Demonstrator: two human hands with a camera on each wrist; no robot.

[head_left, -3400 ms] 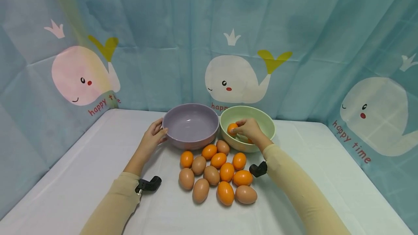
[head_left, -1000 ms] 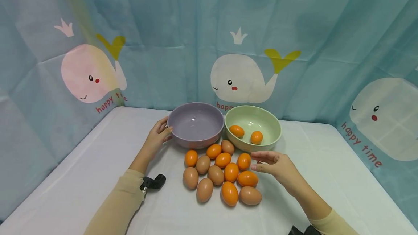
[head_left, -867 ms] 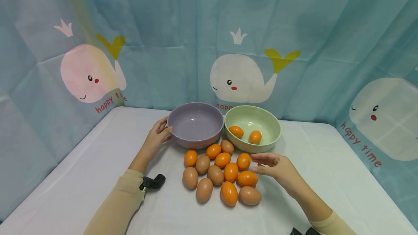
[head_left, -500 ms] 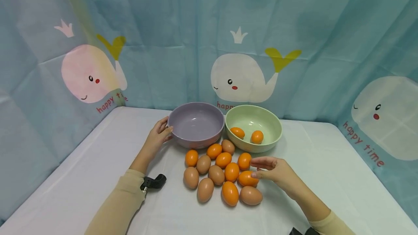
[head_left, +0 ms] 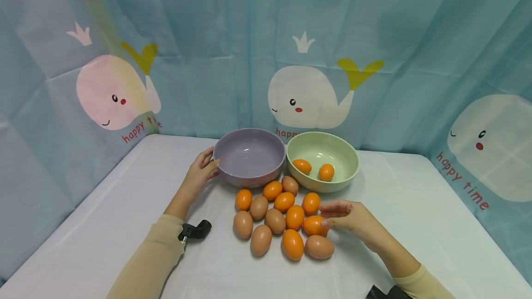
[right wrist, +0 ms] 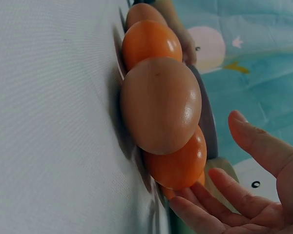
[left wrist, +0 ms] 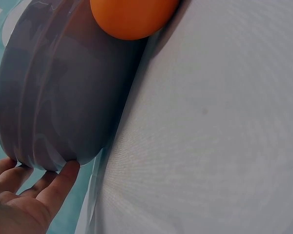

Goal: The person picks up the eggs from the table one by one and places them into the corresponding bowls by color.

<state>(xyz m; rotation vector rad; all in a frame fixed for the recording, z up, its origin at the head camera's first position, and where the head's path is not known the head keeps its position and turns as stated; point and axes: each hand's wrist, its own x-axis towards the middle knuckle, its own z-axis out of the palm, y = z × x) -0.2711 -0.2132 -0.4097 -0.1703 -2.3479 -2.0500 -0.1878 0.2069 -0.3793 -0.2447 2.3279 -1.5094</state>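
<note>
Fingers parted, the right hand had neared an orange egg; sorting seemed unfinished. The left hand held the purple bowl.

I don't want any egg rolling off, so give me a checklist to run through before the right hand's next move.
1. Right hand free: ok, it holds nothing.
2. Fingers touching the nearest orange egg: cannot tell; the thumb overlaps it in the head view.
3. Space around that egg: not ok, another orange egg and a brown egg crowd it.
4. Green bowl upright with room: ok, two orange eggs inside.
5. Purple bowl steadied: ok, the left hand touches its side.
</note>
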